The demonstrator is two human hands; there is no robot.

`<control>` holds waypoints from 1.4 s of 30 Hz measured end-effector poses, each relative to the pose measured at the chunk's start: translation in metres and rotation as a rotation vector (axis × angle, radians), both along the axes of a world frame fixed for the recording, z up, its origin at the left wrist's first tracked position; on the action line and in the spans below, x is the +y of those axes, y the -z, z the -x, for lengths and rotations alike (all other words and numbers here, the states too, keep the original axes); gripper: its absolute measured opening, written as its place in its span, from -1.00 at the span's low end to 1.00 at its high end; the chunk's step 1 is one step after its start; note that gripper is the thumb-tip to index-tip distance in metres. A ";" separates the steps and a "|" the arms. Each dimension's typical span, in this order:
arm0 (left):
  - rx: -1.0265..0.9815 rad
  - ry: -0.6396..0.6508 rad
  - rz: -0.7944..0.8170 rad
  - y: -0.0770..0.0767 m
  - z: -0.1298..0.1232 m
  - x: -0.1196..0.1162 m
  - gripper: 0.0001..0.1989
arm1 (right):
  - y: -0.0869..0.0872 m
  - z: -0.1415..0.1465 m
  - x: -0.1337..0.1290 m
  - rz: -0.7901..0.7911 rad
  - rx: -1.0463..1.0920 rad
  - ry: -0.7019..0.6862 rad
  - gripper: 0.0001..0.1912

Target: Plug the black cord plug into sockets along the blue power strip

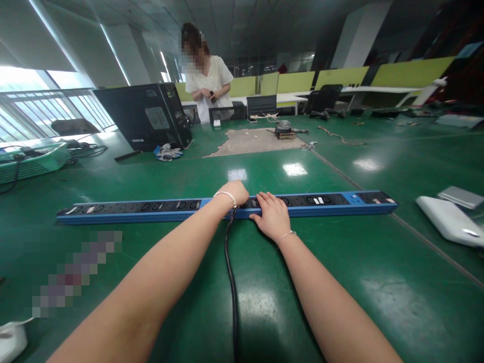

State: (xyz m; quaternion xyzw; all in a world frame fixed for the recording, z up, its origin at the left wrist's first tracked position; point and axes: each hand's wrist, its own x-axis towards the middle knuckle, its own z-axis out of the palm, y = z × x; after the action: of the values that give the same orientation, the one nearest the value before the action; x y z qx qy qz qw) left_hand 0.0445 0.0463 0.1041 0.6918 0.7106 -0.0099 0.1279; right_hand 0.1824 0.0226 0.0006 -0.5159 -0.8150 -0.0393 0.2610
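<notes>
A long blue and black power strip [327, 200] with rows of sockets lies across the green table in front of me. My left hand [237, 192] is closed in a fist over its middle. From under that fist a black power cord [231, 267] runs down towards me; its end is hidden by the fingers. Just to the right, my right hand [273, 214] grips the strip, fingers across the top and thumb at the near edge.
A black computer case [151, 116] stands at back left, with gloves [167, 152] beside it. A green basket [36, 164] sits far left. White devices [449, 219] lie at right. Across the table a person [209, 83] stands holding a small dark object.
</notes>
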 end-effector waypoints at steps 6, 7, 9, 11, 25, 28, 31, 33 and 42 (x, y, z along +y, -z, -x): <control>0.014 -0.017 -0.037 0.003 -0.012 -0.001 -0.60 | 0.000 0.001 -0.001 -0.012 -0.001 0.012 -0.41; 0.018 -0.020 -0.048 0.004 -0.016 -0.002 -0.58 | -0.001 0.001 -0.001 -0.011 -0.004 0.012 -0.41; 0.025 -0.025 -0.065 0.005 -0.022 -0.003 -0.55 | -0.001 0.001 -0.001 -0.003 -0.009 0.008 -0.42; 0.034 -0.023 -0.071 0.006 -0.026 -0.003 -0.54 | -0.002 0.001 -0.001 0.007 -0.011 0.004 -0.43; 0.014 -0.078 -0.129 0.024 -0.019 -0.015 -0.65 | 0.001 0.001 0.000 0.001 0.030 -0.001 -0.40; 0.012 -0.083 -0.160 0.027 -0.023 -0.021 -0.69 | 0.001 0.000 0.001 0.003 0.045 -0.013 -0.37; 0.005 -0.083 -0.161 0.028 -0.023 -0.020 -0.70 | 0.000 -0.002 0.000 0.009 0.055 -0.036 -0.37; -0.004 -0.076 -0.154 0.027 -0.019 -0.017 -0.68 | -0.002 -0.003 0.000 0.017 0.057 -0.049 -0.38; -0.027 0.141 -0.431 0.049 0.056 -0.019 -0.61 | -0.010 0.009 -0.006 0.002 0.212 -0.129 -0.37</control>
State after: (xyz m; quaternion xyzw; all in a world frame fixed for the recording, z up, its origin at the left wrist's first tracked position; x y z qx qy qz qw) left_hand -0.0114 0.0275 0.0555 0.7513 0.6443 0.1423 -0.0144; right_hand 0.1735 0.0166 0.0101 -0.4638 -0.8145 0.0333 0.3470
